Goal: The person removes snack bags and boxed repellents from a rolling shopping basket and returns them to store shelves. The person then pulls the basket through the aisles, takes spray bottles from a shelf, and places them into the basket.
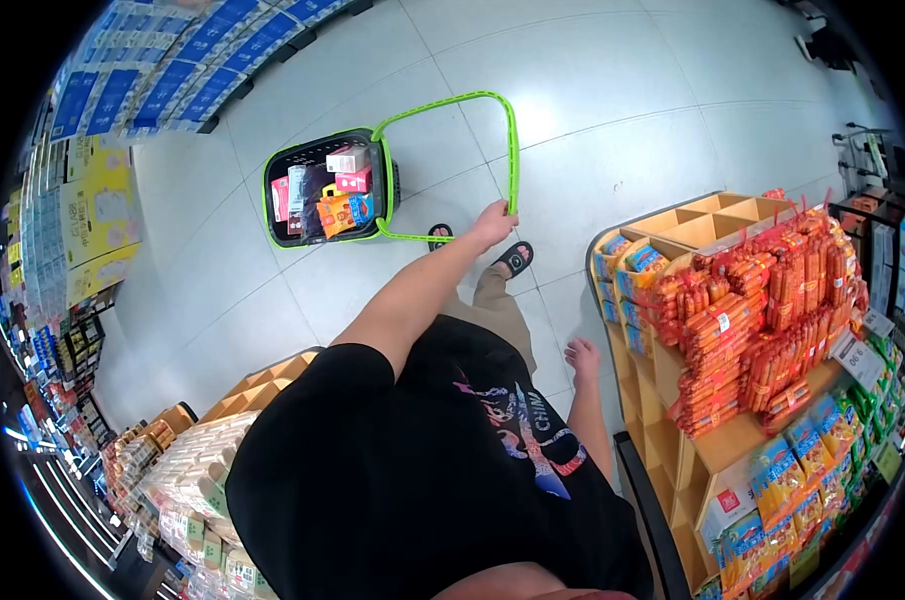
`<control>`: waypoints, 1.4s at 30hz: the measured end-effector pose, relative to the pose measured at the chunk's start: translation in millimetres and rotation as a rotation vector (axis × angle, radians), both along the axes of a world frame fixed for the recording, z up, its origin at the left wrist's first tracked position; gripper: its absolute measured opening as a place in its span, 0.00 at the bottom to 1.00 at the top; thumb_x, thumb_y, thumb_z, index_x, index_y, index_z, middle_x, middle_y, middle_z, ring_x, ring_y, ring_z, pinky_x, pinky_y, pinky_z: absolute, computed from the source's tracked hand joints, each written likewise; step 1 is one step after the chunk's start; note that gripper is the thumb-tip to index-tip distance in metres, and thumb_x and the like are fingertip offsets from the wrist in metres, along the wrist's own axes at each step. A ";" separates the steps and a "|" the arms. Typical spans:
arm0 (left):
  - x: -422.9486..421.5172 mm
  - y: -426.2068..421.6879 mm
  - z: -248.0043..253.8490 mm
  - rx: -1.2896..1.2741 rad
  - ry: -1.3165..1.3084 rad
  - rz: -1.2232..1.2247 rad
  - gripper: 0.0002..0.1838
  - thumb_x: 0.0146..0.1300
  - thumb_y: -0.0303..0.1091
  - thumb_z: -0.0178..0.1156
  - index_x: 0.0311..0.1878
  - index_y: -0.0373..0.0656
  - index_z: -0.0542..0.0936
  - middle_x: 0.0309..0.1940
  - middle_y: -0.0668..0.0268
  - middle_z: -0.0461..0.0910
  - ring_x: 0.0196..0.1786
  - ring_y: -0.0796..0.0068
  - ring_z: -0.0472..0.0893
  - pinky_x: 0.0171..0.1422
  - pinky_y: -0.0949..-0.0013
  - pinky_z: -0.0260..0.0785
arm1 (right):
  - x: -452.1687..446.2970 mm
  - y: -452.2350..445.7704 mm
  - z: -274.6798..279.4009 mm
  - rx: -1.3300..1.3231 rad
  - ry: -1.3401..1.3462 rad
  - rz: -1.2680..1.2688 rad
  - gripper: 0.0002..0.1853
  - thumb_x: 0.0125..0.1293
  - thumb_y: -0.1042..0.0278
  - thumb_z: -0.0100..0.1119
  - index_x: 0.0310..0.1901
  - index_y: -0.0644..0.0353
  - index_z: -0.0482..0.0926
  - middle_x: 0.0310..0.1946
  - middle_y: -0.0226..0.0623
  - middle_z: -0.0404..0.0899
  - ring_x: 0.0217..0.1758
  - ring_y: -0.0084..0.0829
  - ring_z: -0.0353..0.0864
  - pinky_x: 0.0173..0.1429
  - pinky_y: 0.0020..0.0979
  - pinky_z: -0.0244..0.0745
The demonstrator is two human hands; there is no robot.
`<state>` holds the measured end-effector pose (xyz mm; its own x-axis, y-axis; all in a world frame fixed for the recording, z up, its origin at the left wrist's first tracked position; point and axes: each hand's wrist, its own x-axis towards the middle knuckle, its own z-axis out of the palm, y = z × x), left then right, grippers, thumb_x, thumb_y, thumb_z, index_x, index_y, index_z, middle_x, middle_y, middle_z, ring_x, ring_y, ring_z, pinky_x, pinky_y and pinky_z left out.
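Note:
My left hand (495,224) is closed around the corner of the long green handle (514,150) of a shopping basket. The basket (391,185), black with a green rim, stands on the floor at the upper left of the view. Inside it lie an orange and blue packet (346,212), a white box (347,160), a pink box (354,181) and other packages. My right hand (582,357) hangs beside my body with its fingers partly spread and nothing in it, left of the wooden display shelf (656,400).
Red packs of sausages (773,310) are piled on the right shelf, with yellow and blue bags (778,480) below. White packages (198,460) fill a stand at lower left. Blue cartons (163,90) and yellow boxes (103,215) line the left. A trolley (866,165) is partly visible at far right.

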<state>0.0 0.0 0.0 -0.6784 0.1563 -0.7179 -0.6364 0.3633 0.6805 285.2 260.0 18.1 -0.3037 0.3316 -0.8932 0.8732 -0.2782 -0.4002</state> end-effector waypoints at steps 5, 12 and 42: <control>4.6 81.2 -3.9 -0.018 0.062 -0.044 0.15 0.56 0.32 0.60 0.46 0.37 0.75 0.34 0.58 0.80 0.38 0.69 0.80 0.44 0.65 0.72 | 11.1 4.4 13.6 -0.097 -0.035 0.073 0.15 0.62 0.66 0.58 0.48 0.65 0.76 0.36 0.35 0.80 0.35 0.27 0.79 0.37 0.26 0.74; -0.8 122.3 -14.8 -0.015 0.208 -0.108 0.17 0.55 0.34 0.61 0.46 0.39 0.73 0.38 0.53 0.81 0.44 0.54 0.80 0.48 0.58 0.71 | 12.1 -25.0 24.7 -0.141 -0.084 0.313 0.17 0.62 0.65 0.58 0.50 0.65 0.76 0.37 0.34 0.79 0.37 0.26 0.79 0.40 0.28 0.73; 22.4 -260.5 -149.4 -0.702 0.062 0.542 0.43 0.36 0.42 0.75 0.57 0.40 0.66 0.54 0.52 0.69 0.55 0.52 0.74 0.58 0.58 0.69 | -75.0 -226.9 64.0 -0.004 -0.108 0.632 0.14 0.64 0.70 0.58 0.48 0.66 0.77 0.39 0.33 0.80 0.41 0.23 0.77 0.46 0.24 0.71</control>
<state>22.4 -260.5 -149.4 -0.5722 -0.6600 -0.4869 -0.8115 0.3697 0.4525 210.2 33.1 82.1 -0.3479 0.1147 -0.9305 0.9044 0.3026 -0.3009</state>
